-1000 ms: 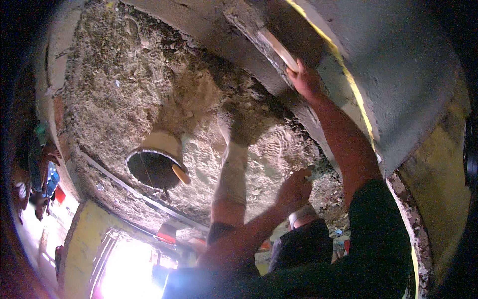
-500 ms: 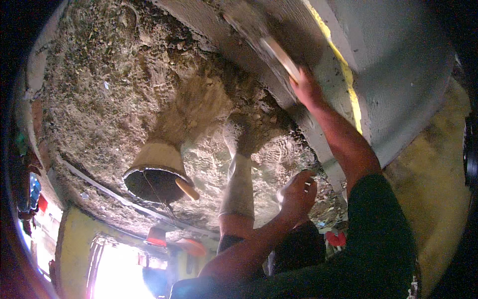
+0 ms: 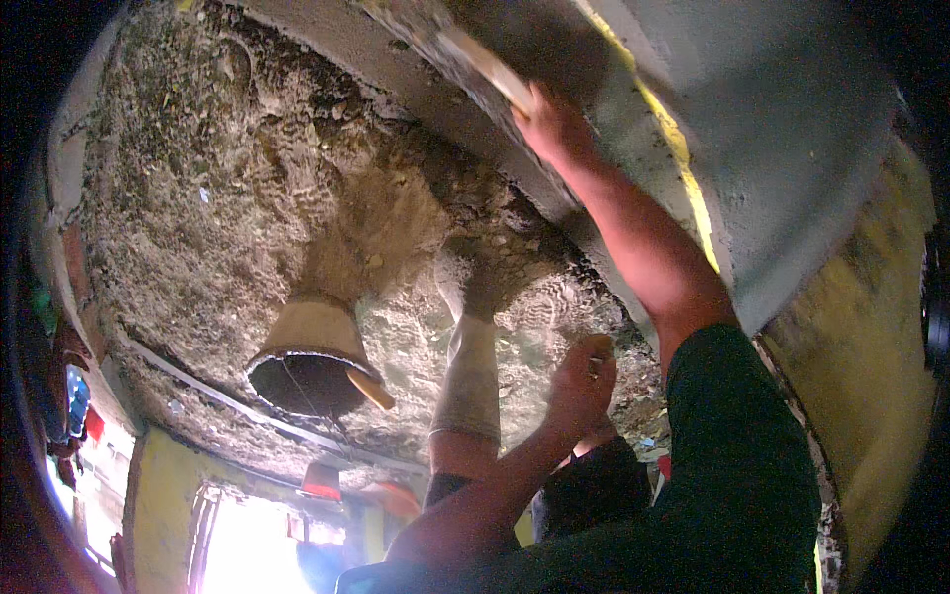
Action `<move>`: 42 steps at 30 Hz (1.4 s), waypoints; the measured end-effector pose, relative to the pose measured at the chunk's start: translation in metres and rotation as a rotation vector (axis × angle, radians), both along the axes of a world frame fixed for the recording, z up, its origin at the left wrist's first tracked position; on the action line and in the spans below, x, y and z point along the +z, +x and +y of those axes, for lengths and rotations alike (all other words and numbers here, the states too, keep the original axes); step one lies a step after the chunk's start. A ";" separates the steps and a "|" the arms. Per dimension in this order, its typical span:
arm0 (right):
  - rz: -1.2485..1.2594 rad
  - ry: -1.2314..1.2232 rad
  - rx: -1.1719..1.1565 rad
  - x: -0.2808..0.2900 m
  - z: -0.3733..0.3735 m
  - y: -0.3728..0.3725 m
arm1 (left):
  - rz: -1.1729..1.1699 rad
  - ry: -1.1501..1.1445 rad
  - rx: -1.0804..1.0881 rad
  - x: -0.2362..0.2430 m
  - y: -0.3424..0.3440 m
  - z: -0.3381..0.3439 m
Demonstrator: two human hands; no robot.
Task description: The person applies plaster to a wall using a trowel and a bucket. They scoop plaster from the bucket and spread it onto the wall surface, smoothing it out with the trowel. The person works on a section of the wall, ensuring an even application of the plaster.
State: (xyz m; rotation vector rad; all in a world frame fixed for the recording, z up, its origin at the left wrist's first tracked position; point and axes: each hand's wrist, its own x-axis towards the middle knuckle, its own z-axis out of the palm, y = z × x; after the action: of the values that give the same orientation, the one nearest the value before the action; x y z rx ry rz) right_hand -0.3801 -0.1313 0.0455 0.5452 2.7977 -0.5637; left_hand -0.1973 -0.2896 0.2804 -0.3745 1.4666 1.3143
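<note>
My right hand (image 3: 557, 127) grips a long, flat strip of pale wood (image 3: 487, 71), slightly blurred. The strip lies along the edge of a smooth grey cement surface (image 3: 792, 148), which has a yellow line (image 3: 678, 148) running down it. Lower in the view, my left hand (image 3: 582, 386) has its fingers curled; whether anything is inside them I cannot make out. It hangs in front of rough ground, apart from the cement. A dusty bucket (image 3: 315, 322) with a wooden handle (image 3: 371, 389) sticking out at its rim is left of my left hand.
Rough, rubble-strewn ground (image 3: 198, 228) fills the left. A leg in a pale, muddy boot (image 3: 467, 381) stands between bucket and left hand. A smaller bucket with a red band (image 3: 322, 480) and a bright opening (image 3: 257, 544) appear low. A yellowish wall (image 3: 881, 366) borders the right.
My right hand has moved up and to the left with the wooden strip along the cement edge. My left hand has shifted slightly left.
</note>
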 end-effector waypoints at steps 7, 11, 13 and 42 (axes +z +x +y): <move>0.118 -0.046 -0.051 -0.007 0.012 0.052 | -0.045 0.079 -0.226 0.008 0.004 0.003; -0.028 -0.085 -0.167 -0.007 0.021 -0.033 | -0.083 0.106 -0.139 0.027 -0.010 0.004; 0.113 0.081 -0.077 -0.018 0.034 -0.037 | -0.156 0.041 -0.135 0.018 -0.013 0.006; 0.011 0.013 -0.209 -0.014 0.067 0.095 | -0.009 0.016 -0.107 -0.004 -0.017 0.000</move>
State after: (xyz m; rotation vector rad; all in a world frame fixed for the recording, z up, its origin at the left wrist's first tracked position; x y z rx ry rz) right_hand -0.2855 -0.0647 0.0315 0.8466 2.7743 -0.5908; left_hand -0.2145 -0.2899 0.2761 -0.2871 1.4485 1.2362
